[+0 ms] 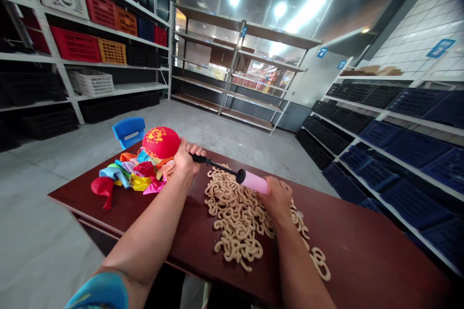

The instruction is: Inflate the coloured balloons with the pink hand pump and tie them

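A hand pump (254, 182) with a pink barrel and a black rod and handle is stretched between my two hands over the table. My left hand (186, 157) is closed around the black handle end. Against its far side sits a round, inflated red balloon (161, 142) with yellow print; its neck is hidden by the hand. Wrapped around the far end of the pink barrel is my right hand (278, 197). Much of the rod shows between handle and barrel. Beneath lies a heap of beige curled pieces (235, 222), whose kind I cannot tell.
Several limp coloured balloons (139, 174) lie on the left of the dark red table (362, 236). Behind that corner stands a blue chair (128, 131). Shelves with crates (74, 44) line the left, more shelving (232, 60) stands behind, and blue crates (409, 149) fill the right.
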Action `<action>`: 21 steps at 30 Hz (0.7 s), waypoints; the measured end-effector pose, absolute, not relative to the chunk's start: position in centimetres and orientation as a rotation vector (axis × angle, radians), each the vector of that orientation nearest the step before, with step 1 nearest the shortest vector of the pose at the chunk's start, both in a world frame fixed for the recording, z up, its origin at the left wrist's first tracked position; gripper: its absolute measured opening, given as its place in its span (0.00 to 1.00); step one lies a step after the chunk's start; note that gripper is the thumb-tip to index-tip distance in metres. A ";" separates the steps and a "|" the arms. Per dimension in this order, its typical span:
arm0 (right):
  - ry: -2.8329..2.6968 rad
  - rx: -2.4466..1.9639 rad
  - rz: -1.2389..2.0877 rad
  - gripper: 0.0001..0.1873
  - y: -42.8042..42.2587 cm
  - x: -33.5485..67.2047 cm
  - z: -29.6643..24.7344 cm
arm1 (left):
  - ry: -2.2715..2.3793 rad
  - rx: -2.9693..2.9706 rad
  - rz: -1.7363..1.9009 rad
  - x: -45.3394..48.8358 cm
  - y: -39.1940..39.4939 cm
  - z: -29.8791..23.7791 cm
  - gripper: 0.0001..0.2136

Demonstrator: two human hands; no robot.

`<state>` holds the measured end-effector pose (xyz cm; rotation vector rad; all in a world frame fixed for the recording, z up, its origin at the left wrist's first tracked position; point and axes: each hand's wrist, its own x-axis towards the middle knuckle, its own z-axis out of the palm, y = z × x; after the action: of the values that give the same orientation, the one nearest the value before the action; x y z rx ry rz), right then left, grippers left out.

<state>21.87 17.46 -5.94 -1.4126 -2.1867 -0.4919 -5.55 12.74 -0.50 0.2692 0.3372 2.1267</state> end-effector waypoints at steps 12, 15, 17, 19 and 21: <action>-2.254 -1.321 -0.556 0.13 15.9 20.5 -5.8 | 0.241 0.337 1.974 -2.1 12.9 -1.4 0.24; -2.259 -1.244 -0.535 0.16 15.4 19.7 -6.0 | 0.220 0.383 1.923 -0.6 12.6 -1.5 0.24; -2.263 -1.212 -0.511 0.17 15.3 19.4 -6.1 | 0.220 0.409 1.922 -0.2 12.5 -1.4 0.25; -2.264 -1.207 -0.494 0.16 15.3 19.3 -6.0 | 0.230 0.415 1.936 -0.5 12.5 -1.0 0.25; -2.263 -1.224 -0.498 0.15 15.5 19.5 -5.8 | 0.239 0.406 1.962 -1.4 12.4 -0.6 0.25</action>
<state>19.51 15.51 -5.76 -1.2237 -2.2633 -0.4981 -1.36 12.43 -0.58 0.4058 0.2391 1.9624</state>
